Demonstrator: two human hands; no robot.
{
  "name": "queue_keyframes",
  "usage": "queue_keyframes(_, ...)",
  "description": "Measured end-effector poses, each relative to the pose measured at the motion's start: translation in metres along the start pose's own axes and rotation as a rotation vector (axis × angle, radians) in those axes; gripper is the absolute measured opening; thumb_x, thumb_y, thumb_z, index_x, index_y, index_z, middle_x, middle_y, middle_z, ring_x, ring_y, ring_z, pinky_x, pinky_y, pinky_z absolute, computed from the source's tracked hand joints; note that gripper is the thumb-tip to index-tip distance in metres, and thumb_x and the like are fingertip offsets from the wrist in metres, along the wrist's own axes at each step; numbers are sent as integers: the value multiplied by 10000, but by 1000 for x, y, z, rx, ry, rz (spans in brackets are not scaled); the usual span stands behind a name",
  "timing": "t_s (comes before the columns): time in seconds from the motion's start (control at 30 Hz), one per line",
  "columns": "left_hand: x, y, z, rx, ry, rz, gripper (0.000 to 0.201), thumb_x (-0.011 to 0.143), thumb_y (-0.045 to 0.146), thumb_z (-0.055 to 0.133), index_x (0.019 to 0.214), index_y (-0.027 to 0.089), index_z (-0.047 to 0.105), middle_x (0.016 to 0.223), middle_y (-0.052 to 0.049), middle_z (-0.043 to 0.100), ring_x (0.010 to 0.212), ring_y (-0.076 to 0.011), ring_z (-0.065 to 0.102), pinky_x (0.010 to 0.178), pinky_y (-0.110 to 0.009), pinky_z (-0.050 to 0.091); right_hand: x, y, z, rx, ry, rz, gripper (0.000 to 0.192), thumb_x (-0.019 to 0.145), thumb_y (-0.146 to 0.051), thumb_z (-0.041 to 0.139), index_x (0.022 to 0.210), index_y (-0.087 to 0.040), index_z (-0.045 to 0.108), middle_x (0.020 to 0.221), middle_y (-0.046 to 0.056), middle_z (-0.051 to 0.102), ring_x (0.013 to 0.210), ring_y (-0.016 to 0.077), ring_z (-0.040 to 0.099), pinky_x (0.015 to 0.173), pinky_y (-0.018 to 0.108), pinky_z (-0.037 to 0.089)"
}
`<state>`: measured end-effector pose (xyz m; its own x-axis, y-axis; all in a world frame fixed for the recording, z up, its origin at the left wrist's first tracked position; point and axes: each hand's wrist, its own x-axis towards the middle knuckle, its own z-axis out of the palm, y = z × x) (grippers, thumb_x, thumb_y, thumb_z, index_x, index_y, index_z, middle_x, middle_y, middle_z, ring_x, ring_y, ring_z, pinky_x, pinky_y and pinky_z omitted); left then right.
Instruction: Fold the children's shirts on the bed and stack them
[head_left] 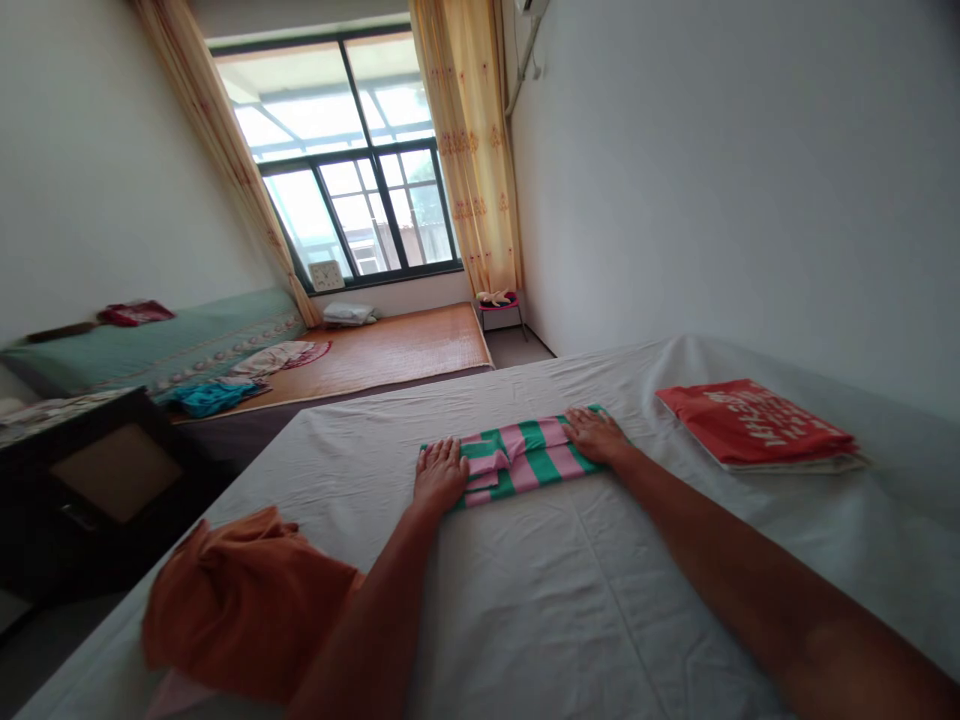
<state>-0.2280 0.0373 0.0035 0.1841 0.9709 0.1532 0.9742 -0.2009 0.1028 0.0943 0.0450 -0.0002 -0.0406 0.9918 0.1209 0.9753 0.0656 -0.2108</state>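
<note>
White bed sheet (pixel 570 580), folded striped cloth (pixel 525 458) under flat, slightly spread fingers of left hand (pixel 439 474) and right hand (pixel 596 435).

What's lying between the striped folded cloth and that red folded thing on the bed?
Only bare white bedsheet lies between the striped cloth and the red folded item, in the head view.

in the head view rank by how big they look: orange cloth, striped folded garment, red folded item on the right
1. orange cloth, largest, though it lies nearest the camera, which inflates it.
2. red folded item and striped folded garment look about alike; no firm rank between them. The left hand and right hand cover the garment's ends.
</note>
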Motion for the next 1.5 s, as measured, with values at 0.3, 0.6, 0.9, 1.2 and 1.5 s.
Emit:
queue_keyframes(0.3,-2,-1,-5,-151,17,-21,472,880,398,404,1329,267,474,1461,-68,381,1369,-280,268,1094,-558,165,-22,40,-25,-54,137,332,570,840,-604,394,1159,-172,585,1168,196,601,1079,320,561,802,467,463)
queue_keyframes(0.6,19,-41,-12,-776,357,-236,327,780,202,477,1036,143,673,1073,-99,669,1061,-206,577,950,-333,420,-23,46,-37,90,72,186,384,778,-527,515,883,-191,670,909,117,703,869,241,652,677,284,440)
queue_keyframes(0.9,16,-69,3,-1034,493,-424,389,765,223,429,1056,80,646,806,-75,675,648,-135,603,594,-222,458,4,-108,-50,396,191,-136,209,763,-398,555,791,-192,577,718,13,635,665,152,568,586,229,387)
queue_keyframes(1.2,13,-73,-4,-996,480,-415,345,777,210,462,1045,117,657,754,-56,679,716,-164,627,661,-260,487,11,-238,-10,556,-63,-269,210,787,-416,591,825,-213,558,788,7,670,643,131,598,574,228,426)
queue_keyframes(1.5,8,-41,-21,-766,373,-158,341,806,121,437,1057,173,660,1097,-84,671,1054,-199,582,965,-327,405,1,-210,11,370,29,-408,303,929,-396,386,1110,-266,591,1202,52,633,1185,203,515,1007,375,350)
